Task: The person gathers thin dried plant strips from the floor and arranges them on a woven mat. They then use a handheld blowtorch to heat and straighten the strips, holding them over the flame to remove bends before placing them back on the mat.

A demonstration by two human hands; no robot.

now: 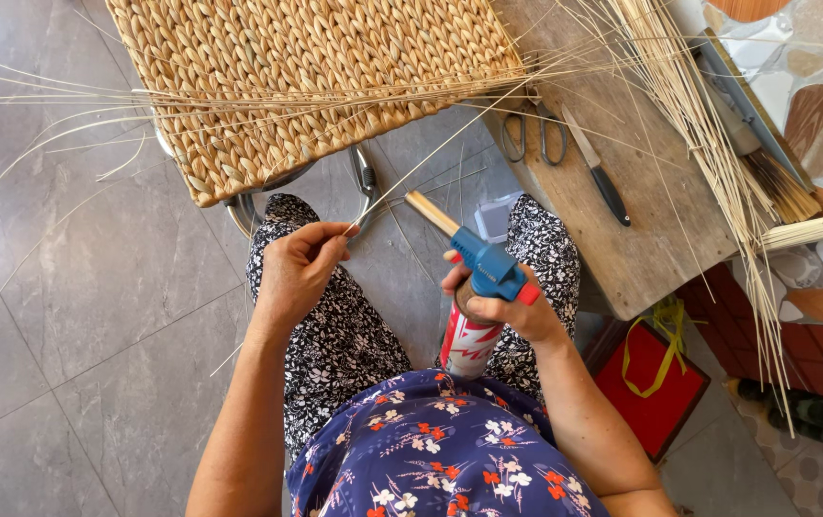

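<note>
My left hand sits at about 9 o'clock of frame centre, fingers pinched shut on a thin straw strand. The strand runs from the pinch up toward 1 o'clock, long axis diagonal, free end lost among the loose fibres over the woven mat. Held taut and away from the lap, I judge, so a single strand is singled out from the rest.

My right hand is at 4 o'clock of centre, fingers wrapped closed round the neck of a gas torch. The red-and-white canister stands roughly upright between the knees; blue head on top, brass nozzle pointing to 10 o'clock, toward the strand just short of it. No flame that I can see. Canister braced low, I judge, for steadiness.

Mat lies at 12 o'clock, on a metal frame, fringe of uncut strands spilling left and right. Wooden board at 2 o'clock carries scissors and a knife, lying side by side, within right-hand reach. Straw bundle slants across the board's far edge.
</note>
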